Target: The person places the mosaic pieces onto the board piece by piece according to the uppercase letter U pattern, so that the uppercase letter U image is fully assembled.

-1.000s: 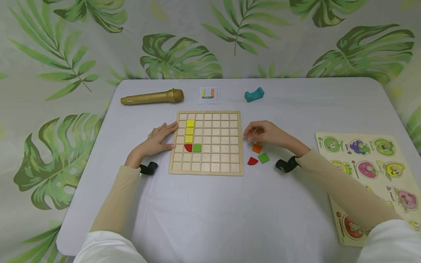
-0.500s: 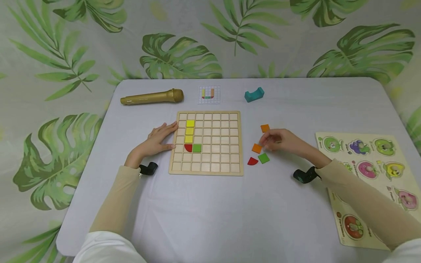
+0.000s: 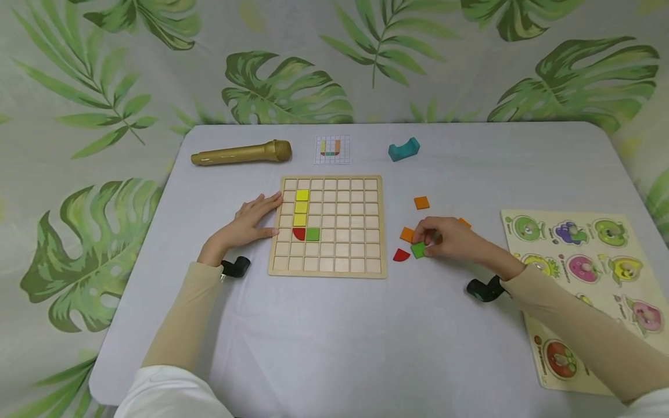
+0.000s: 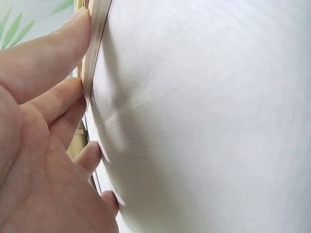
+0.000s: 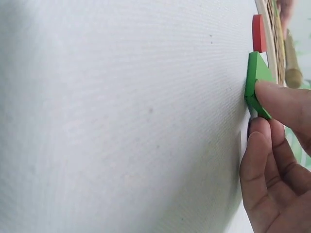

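Observation:
My left hand [image 3: 250,222] rests with extended fingers and thumb against the left edge of the wooden grid board [image 3: 326,273]. On the board lie a column of three yellow tiles [image 3: 301,208], a red quarter-circle tile [image 3: 299,234] below them and a green tile [image 3: 312,234] beside the red one. Right of the board, my right hand [image 3: 449,238] pinches a green square tile [image 5: 252,73] at the tabletop. A loose red quarter-circle tile [image 3: 401,255] and an orange tile [image 3: 407,234] lie close to those fingertips. Another orange tile [image 3: 421,202] sits farther back; a third orange tile [image 3: 464,223] is partly hidden behind the hand.
Along the back are a gold microphone [image 3: 240,153], a pattern card [image 3: 333,150] showing a coloured U shape, and a teal curved block [image 3: 404,150]. A fruit puzzle board [image 3: 543,377] lies at the right, partly under the right forearm.
My right hand has moved right and toward me, from beside the board to the loose green tile. An orange tile now lies behind where it was. The left hand stays still.

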Motion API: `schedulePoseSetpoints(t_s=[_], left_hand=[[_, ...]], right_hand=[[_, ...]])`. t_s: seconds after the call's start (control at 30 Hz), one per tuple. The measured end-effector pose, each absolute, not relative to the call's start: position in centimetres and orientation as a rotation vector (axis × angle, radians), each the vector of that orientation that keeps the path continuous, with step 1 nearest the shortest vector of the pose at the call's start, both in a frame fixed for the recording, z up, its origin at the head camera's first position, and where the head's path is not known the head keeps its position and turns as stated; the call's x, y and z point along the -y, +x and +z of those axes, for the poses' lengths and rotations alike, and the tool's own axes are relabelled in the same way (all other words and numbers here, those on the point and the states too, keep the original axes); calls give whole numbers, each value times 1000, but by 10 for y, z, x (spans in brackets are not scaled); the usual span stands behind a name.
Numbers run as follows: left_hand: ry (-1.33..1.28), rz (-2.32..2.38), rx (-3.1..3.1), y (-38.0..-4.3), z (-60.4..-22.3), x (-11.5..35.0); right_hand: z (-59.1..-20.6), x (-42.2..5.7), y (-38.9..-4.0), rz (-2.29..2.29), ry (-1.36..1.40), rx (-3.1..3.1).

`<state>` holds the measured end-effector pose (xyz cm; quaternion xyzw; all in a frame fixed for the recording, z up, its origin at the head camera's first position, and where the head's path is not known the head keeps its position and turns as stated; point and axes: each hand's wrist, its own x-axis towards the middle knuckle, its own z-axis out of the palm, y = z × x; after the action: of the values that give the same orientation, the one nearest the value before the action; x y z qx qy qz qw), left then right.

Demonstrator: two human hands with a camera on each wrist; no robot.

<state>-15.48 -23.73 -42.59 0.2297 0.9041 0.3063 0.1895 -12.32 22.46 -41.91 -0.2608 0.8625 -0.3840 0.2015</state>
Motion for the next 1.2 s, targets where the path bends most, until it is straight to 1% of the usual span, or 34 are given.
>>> schedulePoseSetpoints(t_s=[0.43,0.63,0.87,1.07,1.2], left_hand=[[642,879,-2538,-154,-426,237],[652,876,-2544,-154,-427,236],[656,868,-2545,-155,-426,236],[646,873,-2544,-154,-427,236],[643,876,-2545,-154,-427,237]], right_hand=[[-404,-226,-139,-1162,-612,-2182],[-402,-214,-149,-1269,-620,-2128],[-401,-178,-158,-1305,-691,-2080],[-406,-134,-166,-1322,-774,-2083],[-410,-104,-171,-1317,-774,-2090]])
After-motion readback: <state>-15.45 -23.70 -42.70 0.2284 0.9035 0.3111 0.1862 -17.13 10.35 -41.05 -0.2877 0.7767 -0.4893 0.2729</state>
